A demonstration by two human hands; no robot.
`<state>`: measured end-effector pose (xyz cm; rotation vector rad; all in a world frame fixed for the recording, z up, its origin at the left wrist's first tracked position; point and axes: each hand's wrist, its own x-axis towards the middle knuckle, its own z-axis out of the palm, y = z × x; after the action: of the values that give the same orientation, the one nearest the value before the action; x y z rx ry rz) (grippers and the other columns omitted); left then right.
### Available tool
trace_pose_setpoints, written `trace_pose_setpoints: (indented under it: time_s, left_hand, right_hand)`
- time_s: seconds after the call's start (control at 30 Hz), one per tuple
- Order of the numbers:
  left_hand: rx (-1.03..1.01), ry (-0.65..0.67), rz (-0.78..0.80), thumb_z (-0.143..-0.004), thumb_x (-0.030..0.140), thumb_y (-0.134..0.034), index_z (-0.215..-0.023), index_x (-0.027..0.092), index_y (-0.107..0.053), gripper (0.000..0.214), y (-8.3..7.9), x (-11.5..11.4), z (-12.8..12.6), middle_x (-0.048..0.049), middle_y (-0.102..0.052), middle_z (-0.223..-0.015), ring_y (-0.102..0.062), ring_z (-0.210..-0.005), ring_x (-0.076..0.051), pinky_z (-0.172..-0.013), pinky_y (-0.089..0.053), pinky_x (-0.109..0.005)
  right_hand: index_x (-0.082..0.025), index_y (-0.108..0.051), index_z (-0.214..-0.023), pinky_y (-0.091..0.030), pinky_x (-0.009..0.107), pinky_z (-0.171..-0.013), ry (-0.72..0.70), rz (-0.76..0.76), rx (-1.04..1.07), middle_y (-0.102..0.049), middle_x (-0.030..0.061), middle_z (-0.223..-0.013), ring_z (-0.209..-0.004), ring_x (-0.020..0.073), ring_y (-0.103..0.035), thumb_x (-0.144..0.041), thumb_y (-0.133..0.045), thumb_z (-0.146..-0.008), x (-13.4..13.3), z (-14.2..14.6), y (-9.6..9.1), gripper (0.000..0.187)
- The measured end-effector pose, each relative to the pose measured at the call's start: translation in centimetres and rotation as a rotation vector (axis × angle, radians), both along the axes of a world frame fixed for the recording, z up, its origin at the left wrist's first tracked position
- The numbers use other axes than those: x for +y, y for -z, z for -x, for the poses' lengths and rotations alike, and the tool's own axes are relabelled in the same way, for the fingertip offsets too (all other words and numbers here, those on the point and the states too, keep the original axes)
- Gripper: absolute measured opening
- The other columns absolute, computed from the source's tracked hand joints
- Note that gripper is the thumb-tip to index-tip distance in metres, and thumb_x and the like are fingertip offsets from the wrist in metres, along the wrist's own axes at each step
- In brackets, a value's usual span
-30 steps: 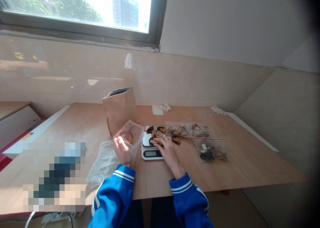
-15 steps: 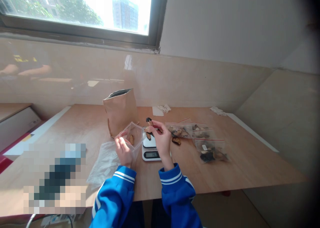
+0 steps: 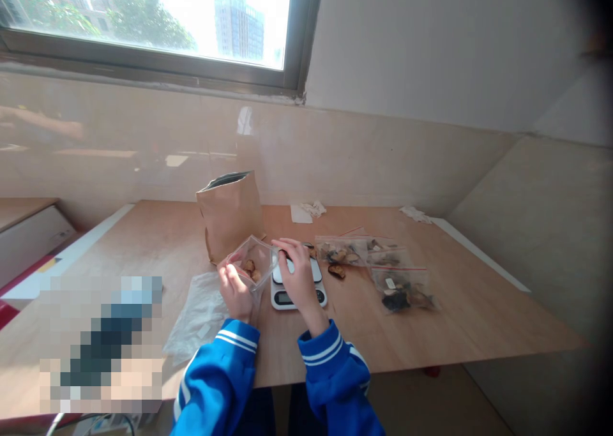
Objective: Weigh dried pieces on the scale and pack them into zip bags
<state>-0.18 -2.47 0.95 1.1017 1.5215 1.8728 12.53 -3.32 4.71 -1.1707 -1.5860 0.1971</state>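
Note:
My left hand point(image 3: 235, 292) is closed on the edge of a clear plastic zip bag point(image 3: 263, 252), holding its mouth spread and tilted toward the right. Several dried brown slices point(image 3: 250, 269) lie inside it. My right hand point(image 3: 297, 273) reaches over a white kitchen scale point(image 3: 283, 305) to the bag's mouth, fingers bent together; a dark bit shows at the fingertips, too small to make out. Behind that hand, dried slices point(image 3: 312, 251) show at the scale's far side. The hand and wrist partly cover the scale's plate and display. One dark-rimmed dried slice point(image 3: 336, 271) lies on the table right of the scale.
Several filled zip bags point(image 3: 400, 273) lie to the right. An open brown paper bag point(image 3: 232, 212) stands behind my left hand. An empty-looking clear bag point(image 3: 198, 315) lies flat at left, beside a pixelated patch point(image 3: 105, 340). Paper scraps point(image 3: 301, 212) lie near the wall.
My right hand has moved left, from above the scale with dried slices in its fingers, to the zip bag's mouth. More slices now show in the bag.

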Motion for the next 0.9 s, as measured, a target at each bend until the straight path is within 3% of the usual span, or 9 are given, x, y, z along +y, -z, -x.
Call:
trace_pose_setpoints:
  time_s: [0.13,0.27,0.43,0.73,0.9]
  left_hand:
    - [-0.011,-0.041,-0.027,-0.096,0.038,-0.03,-0.104,0.014,-0.058,0.037,-0.5,-0.1,-0.1,-0.0127,-0.065,-0.104,-0.06,-0.095,-0.021,-0.087,-0.045,-0.035]
    - [-0.028,-0.064,-0.012,-0.095,0.039,-0.031,-0.103,0.014,-0.057,0.037,-0.4,0.0,0.0,-0.0117,-0.065,-0.102,-0.062,-0.093,-0.021,-0.087,-0.047,-0.037]
    - [-0.026,-0.03,-0.021,-0.095,0.039,-0.031,-0.102,0.016,-0.058,0.037,-0.3,0.0,0.0,-0.0103,-0.066,-0.1,-0.063,-0.093,-0.021,-0.087,-0.049,-0.037]
    - [-0.037,0.012,-0.005,-0.095,0.039,-0.032,-0.105,0.018,-0.057,0.034,0.8,0.3,0.3,-0.0107,-0.066,-0.109,-0.062,-0.101,-0.022,-0.091,-0.048,-0.036]
    - [0.021,-0.004,0.002,-0.095,0.039,-0.032,-0.105,0.018,-0.056,0.033,1.0,0.5,0.4,-0.0105,-0.065,-0.111,-0.061,-0.105,-0.022,-0.096,-0.045,-0.038]
  right_hand:
    - [-0.016,-0.06,-0.12,-0.041,0.039,-0.103,0.139,0.073,-0.063,-0.06,0.0128,-0.119,-0.116,0.0218,-0.052,-0.018,-0.041,-0.094,2.2,-2.2,2.1,0.032]
    - [-0.02,-0.056,-0.129,-0.037,0.045,-0.106,0.063,0.184,-0.381,-0.052,0.0144,-0.134,-0.129,0.0279,-0.043,-0.029,-0.055,-0.09,4.2,-2.7,3.5,0.04]
    - [-0.018,-0.063,-0.115,-0.046,0.041,-0.094,0.015,0.288,-0.536,-0.06,0.0139,-0.116,-0.11,0.0265,-0.056,-0.023,-0.058,-0.089,5.1,-1.7,3.4,0.027]
    - [-0.021,-0.067,-0.104,-0.047,0.038,-0.094,-0.104,0.205,-0.192,-0.058,0.0089,-0.113,-0.108,0.0232,-0.058,-0.013,-0.06,-0.085,4.8,-1.9,4.5,0.022]
    - [-0.022,-0.069,-0.103,-0.046,0.037,-0.098,-0.022,0.095,0.145,-0.06,0.0091,-0.114,-0.111,0.0222,-0.058,-0.024,-0.065,-0.084,4.5,-1.7,2.6,0.02]
